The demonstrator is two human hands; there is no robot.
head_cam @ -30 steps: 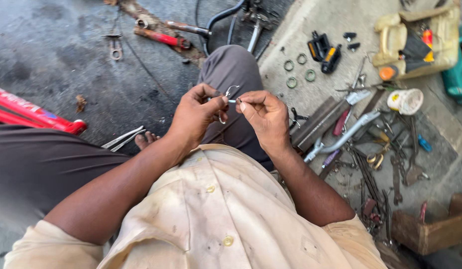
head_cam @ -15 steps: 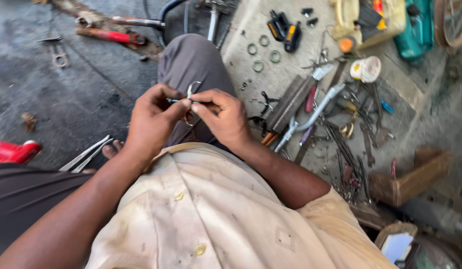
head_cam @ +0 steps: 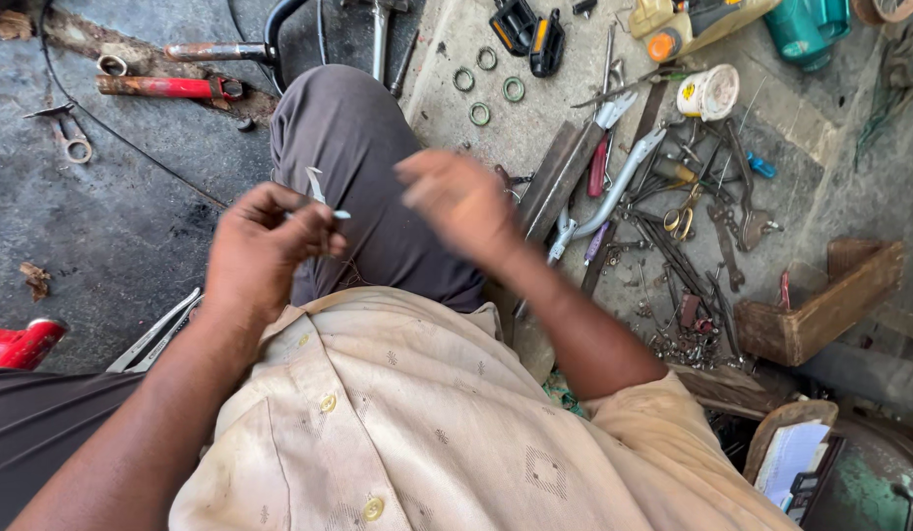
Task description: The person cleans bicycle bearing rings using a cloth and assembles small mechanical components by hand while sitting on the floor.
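My left hand (head_cam: 263, 248) is closed around a small thin metal piece (head_cam: 319, 192) that sticks out above my fingers, held over my grey-trousered knee (head_cam: 350, 147). My right hand (head_cam: 459, 202) is blurred with motion, a short way right of the left hand, fingers loosely apart and holding nothing that I can see. It hovers above the knee and near a heap of hand tools (head_cam: 663, 216) on the concrete.
Several metal rings (head_cam: 488, 88) lie on the ground ahead. Black pedals (head_cam: 530, 28), a white cup (head_cam: 707, 91), a yellow container (head_cam: 688, 20), a wooden box (head_cam: 825, 305), a red-handled tool (head_cam: 166, 87), loose clamps (head_cam: 75, 147) and a red object (head_cam: 22, 344) surround me.
My two hands were together working the small metal piece; now the right hand has let go and pulled away to the right, while the left keeps the piece.
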